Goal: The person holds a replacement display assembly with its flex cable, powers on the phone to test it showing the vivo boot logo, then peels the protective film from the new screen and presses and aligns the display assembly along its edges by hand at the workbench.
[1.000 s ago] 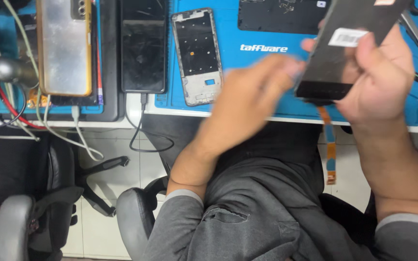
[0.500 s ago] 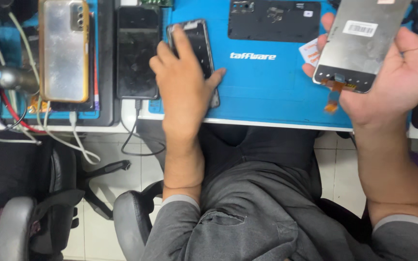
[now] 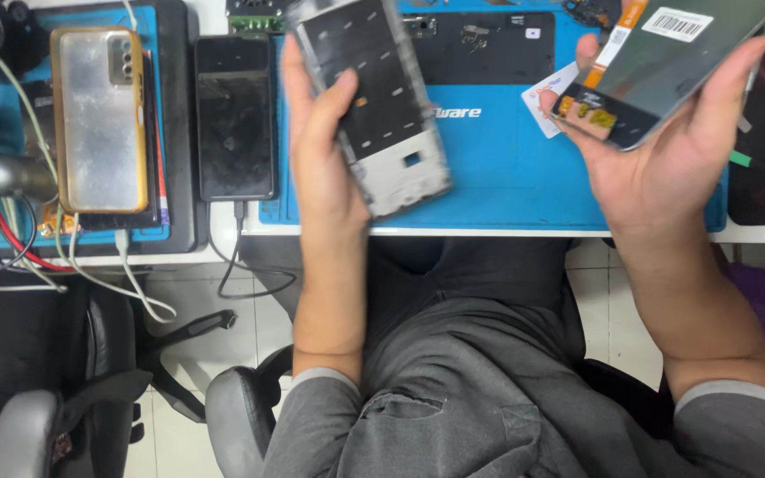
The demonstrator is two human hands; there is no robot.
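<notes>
Phone frame (image 3: 381, 115) (blurred) gripped by left hand (image 3: 325, 159); right hand (image 3: 666, 159) clasps display panel (image 3: 666, 66), top cut off.

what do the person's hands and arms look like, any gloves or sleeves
Both the left hand and right hand are bare: no gloves, rings or watch in view. The forearms are uncovered, with grey sleeves pushed up near the elbows, each ending in a lighter cuff.

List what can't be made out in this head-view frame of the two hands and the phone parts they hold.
- Phone frame in the left hand: motion-blurred, its top cut off by the upper edge.
- Screen panel in the right hand: far end runs off the top edge.
- White card on the blue mat: partly behind the right thumb.
</notes>
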